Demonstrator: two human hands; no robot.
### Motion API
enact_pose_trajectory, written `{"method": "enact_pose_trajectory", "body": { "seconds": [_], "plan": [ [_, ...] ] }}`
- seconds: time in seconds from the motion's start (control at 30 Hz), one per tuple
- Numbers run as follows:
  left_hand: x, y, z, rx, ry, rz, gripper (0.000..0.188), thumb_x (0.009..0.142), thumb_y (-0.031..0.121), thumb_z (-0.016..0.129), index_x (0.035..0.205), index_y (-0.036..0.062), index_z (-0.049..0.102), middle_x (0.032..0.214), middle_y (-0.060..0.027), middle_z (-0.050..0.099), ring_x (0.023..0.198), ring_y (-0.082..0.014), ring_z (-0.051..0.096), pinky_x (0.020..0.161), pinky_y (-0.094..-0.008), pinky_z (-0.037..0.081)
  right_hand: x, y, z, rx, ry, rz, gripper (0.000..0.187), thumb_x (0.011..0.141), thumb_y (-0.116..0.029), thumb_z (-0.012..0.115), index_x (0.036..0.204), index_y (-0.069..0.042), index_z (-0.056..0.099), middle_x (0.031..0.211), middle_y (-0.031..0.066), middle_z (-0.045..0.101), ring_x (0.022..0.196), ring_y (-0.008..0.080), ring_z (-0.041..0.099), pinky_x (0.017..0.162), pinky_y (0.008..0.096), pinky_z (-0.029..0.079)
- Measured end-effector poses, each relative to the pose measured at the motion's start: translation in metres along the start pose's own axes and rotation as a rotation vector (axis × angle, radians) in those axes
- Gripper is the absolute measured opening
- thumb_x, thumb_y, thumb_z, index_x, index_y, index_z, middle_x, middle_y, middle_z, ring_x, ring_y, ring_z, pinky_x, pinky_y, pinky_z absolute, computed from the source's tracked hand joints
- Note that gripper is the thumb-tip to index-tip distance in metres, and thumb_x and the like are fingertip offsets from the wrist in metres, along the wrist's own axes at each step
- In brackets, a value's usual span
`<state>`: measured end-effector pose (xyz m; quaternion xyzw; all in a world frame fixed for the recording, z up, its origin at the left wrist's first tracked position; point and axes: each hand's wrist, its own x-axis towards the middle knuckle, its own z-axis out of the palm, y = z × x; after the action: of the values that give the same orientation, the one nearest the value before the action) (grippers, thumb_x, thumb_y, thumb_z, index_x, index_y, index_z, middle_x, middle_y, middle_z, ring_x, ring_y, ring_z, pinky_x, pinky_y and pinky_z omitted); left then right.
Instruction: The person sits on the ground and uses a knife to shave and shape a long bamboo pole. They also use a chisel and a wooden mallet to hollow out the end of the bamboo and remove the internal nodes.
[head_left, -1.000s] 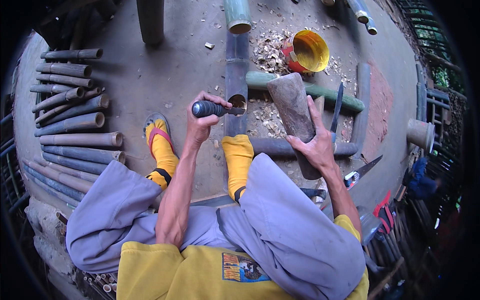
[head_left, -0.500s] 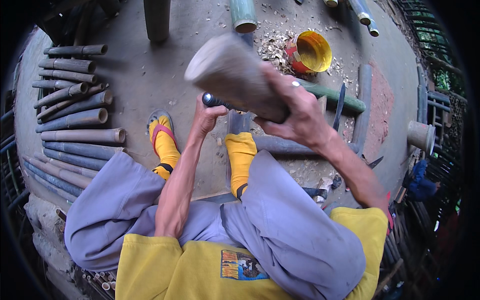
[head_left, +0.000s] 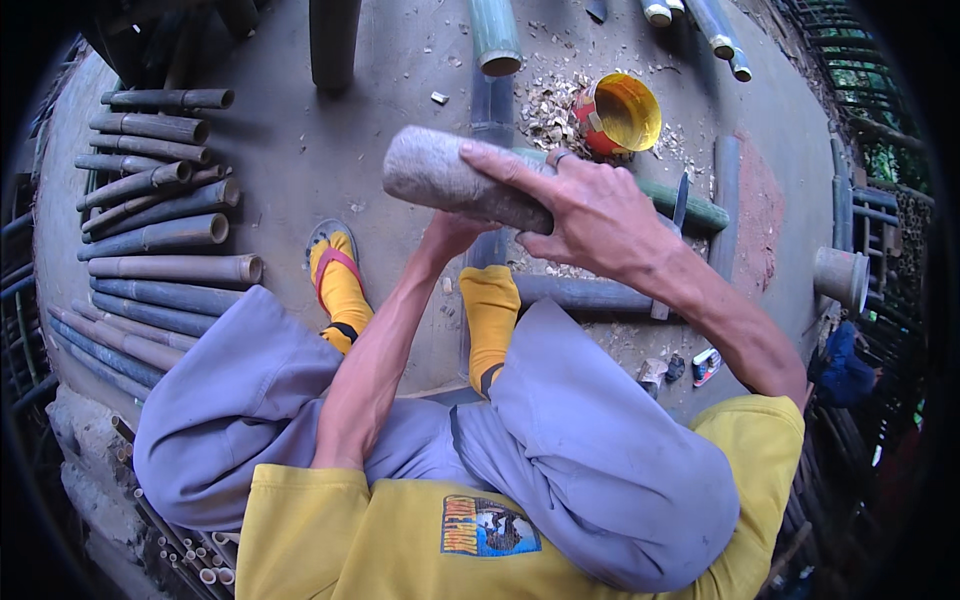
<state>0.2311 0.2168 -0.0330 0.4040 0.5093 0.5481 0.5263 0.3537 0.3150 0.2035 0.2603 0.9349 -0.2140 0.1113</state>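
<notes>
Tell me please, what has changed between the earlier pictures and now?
The right hand swung the grey block leftward, and it now covers part of the left hand and hides the dark-handled tool seen there before. No new grasp or release shows. The bucket and the bamboo pieces at left stayed.

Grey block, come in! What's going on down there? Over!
Right hand gripping grey block. Left hand partly hidden under it; grip unclear. Block hides part of dark bamboo pole.

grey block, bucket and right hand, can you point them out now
grey block (head_left: pixel 440 178): head view, on its side
bucket (head_left: pixel 640 106): head view, on its yellow inner wall
right hand (head_left: pixel 598 205): head view, on its back
</notes>
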Motion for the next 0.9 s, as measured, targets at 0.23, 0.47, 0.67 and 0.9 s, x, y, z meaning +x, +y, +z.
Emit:
{"method": "enact_pose_trajectory", "body": {
  "seconds": [0.23, 0.47, 0.67, 0.9],
  "plan": [
    [0.017, 0.009, 0.024, -0.109, 0.024, 0.042, 0.049, 0.069, 0.014, 0.078, 0.115, 0.0038, 0.063, 0.102, -0.0085, 0.069, 0.096, -0.0165, 0.064, 0.085, -0.032, 0.051, -0.035, 0.029, 0.037, 0.078, 0.235, -0.004, 0.096, 0.068, -0.016, 0.078, 0.151, -0.029, 0.03, 0.096, 0.0181, 0.059, 0.083, 0.0355, 0.064, 0.076, 0.0443, 0.055],
    [0.037, 0.017, 0.02, 0.255, -0.179, -0.039, 0.052, 0.07, 0.013, 0.08, 0.118, 0.0055, 0.06, 0.108, -0.0076, 0.066, 0.102, -0.0191, 0.06, 0.091, -0.0353, 0.048, -0.041, 0.023, 0.016, 0.416, 0.539, -0.04, 0.097, 0.073, -0.009, 0.076, 0.153, -0.017, 0.023, 0.124, 0.0199, 0.059, 0.106, 0.0295, 0.065, 0.09, 0.0393, 0.054],
    [0.05, 0.029, 0.034, 0.197, -0.288, -0.045, 0.04, 0.072, 0.011, 0.076, 0.11, 0.0047, 0.064, 0.091, -0.0062, 0.069, 0.086, -0.0101, 0.062, 0.079, -0.0319, 0.051, -0.054, 0.053, 0.033, 0.109, 0.18, 0.289, 0.098, 0.071, -0.023, 0.077, 0.152, -0.032, 0.025, 0.096, 0.0214, 0.06, 0.084, 0.0386, 0.064, 0.081, 0.0477, 0.051],
    [0.053, 0.041, 0.038, 0.314, -0.334, -0.049, 0.043, 0.072, 0.002, 0.076, 0.113, 0.0036, 0.063, 0.106, -0.0078, 0.069, 0.098, -0.0187, 0.064, 0.088, -0.0352, 0.05, -0.072, 0.06, 0.071, 0.262, 0.491, 0.202, 0.097, 0.072, -0.02, 0.075, 0.153, -0.029, 0.024, 0.094, 0.0217, 0.059, 0.082, 0.0391, 0.064, 0.076, 0.0493, 0.053]
  ]
}}
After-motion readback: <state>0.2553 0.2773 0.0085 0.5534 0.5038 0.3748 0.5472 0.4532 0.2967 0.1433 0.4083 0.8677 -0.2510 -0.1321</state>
